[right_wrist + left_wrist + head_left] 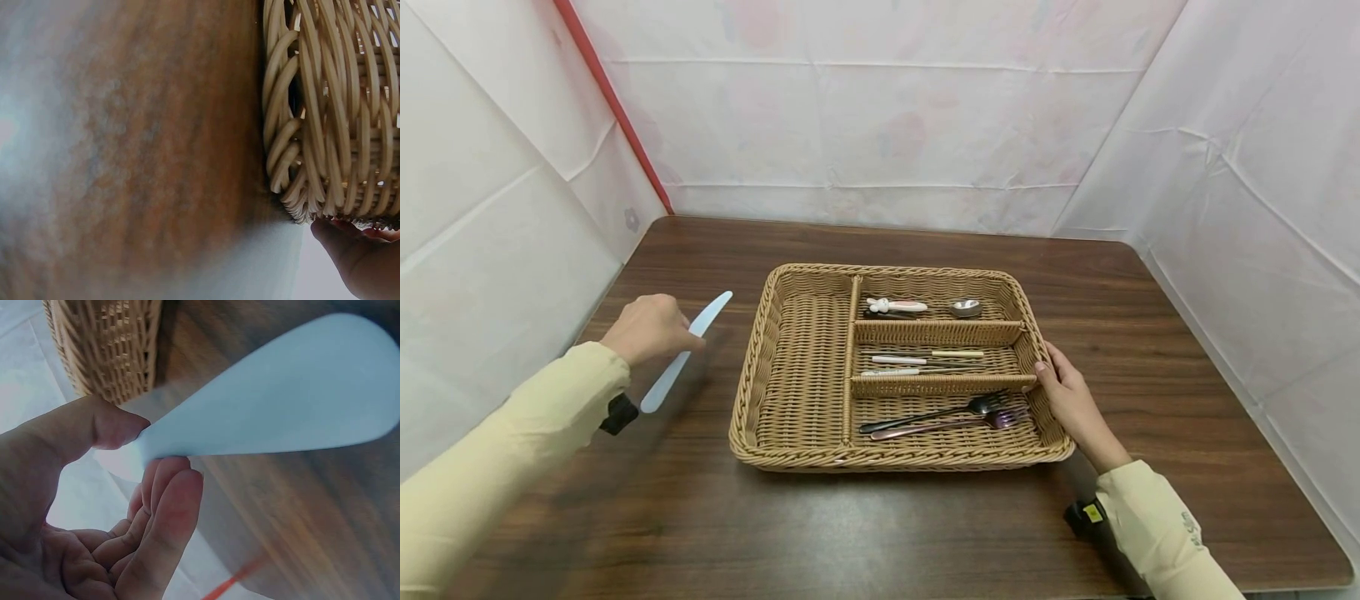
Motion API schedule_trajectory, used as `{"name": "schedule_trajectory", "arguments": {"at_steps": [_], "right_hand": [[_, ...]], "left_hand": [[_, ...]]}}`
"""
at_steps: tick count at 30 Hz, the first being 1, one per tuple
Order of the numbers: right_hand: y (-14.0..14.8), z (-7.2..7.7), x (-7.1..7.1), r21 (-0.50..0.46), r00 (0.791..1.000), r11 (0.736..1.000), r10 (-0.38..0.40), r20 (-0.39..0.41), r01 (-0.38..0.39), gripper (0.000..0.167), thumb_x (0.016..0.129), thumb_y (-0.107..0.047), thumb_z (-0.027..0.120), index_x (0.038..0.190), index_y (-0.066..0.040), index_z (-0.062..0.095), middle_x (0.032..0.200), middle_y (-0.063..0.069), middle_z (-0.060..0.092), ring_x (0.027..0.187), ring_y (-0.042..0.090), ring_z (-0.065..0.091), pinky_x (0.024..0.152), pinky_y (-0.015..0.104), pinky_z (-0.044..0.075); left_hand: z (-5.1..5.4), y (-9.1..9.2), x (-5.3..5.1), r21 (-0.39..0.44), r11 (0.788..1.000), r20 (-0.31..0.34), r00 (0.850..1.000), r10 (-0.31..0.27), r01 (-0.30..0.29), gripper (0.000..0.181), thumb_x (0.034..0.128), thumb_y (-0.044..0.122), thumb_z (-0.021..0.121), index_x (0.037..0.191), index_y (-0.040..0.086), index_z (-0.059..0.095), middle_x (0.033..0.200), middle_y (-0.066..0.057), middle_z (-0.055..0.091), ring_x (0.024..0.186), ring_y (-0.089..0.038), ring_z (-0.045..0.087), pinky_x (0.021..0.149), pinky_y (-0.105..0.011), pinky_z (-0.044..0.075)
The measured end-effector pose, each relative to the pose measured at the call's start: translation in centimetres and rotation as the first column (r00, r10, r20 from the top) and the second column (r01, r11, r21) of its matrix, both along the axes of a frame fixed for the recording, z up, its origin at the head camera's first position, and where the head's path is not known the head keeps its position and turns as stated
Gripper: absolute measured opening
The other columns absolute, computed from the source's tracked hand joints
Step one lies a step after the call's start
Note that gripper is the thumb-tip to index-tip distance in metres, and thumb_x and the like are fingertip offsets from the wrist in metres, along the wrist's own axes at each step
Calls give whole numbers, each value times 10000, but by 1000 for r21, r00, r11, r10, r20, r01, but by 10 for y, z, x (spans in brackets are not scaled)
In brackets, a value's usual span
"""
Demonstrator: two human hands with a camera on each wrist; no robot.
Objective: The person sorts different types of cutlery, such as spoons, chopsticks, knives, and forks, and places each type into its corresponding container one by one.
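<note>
My left hand (653, 330) pinches a light blue plastic knife (664, 385) near its middle, left of the basket and above the table. Up close in the left wrist view, thumb and fingertips press the narrow part of the knife (294, 394), and its broad rounded end points away from the palm. At the right end of a woven wicker basket (790, 456), my right hand (1070, 398) grips the rim, thumb over the top. The right wrist view has the basket wall (337, 112) large, with part of the right hand (365, 256) below it.
Dividers split the basket into a long left compartment (805, 367) and three right ones. These hold a spoon (966, 308) with a rabbit-handled piece (898, 306), thin chopstick-like sticks (898, 360), and dark and purple forks (1004, 417). Pale sheets (880, 125) surround the wooden table (880, 525).
</note>
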State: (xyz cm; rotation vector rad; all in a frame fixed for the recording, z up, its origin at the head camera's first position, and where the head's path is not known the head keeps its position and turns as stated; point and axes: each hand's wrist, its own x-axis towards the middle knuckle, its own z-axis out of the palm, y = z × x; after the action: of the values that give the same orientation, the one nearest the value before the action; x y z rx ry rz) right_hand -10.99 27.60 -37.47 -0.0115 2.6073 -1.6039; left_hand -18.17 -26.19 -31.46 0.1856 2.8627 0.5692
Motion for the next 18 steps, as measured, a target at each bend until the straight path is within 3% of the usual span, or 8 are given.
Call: {"name": "schedule_trajectory", "arguments": {"at_steps": [2,4,9,13,18], "right_hand": [[0,0,0,0,1000,1000,-1,1,1,551,1045,-163,335,1507,13,92,1514,296,162,1380,417,192,1078,552,214],[0,0,0,-4,1000,1000,-2,2,2,551,1045,-163,336,1507,13,92,1513,296,163,1379,418,196,1075,554,218],[0,1,1,-12,1000,1000,-2,0,2,556,1045,-171,338,1506,17,90,1511,301,162,1377,421,197,1071,557,222],[-1,2,1,-11,1000,1000,-3,-12,3,553,1045,-170,343,1502,27,101,1507,303,173,1377,417,201,1076,551,218],[-1,1,0,-7,999,1000,-5,-46,5,530,1037,-133,357,1488,52,146,1486,310,229,1365,405,236,1085,527,217]], "left_hand": [[4,5,-2,-2,1000,-17,1000,-13,13,403,739,209,714,478,144,413,448,75,324,440,-83,268,423,-249,239],[8,11,-4,-6,1000,-36,999,-26,26,337,734,208,722,506,102,496,489,50,429,456,-111,357,425,-270,307],[20,29,-9,-6,999,-75,996,-51,51,229,728,212,745,726,-2,664,692,-51,613,587,-191,526,523,-341,450],[28,43,-11,-2,996,-108,990,-87,87,199,718,178,729,626,43,616,584,2,516,523,-149,445,486,-307,398],[34,61,-14,-3,989,-125,981,-146,146,329,715,143,706,500,126,457,481,61,318,464,-100,299,452,-273,296]]}}
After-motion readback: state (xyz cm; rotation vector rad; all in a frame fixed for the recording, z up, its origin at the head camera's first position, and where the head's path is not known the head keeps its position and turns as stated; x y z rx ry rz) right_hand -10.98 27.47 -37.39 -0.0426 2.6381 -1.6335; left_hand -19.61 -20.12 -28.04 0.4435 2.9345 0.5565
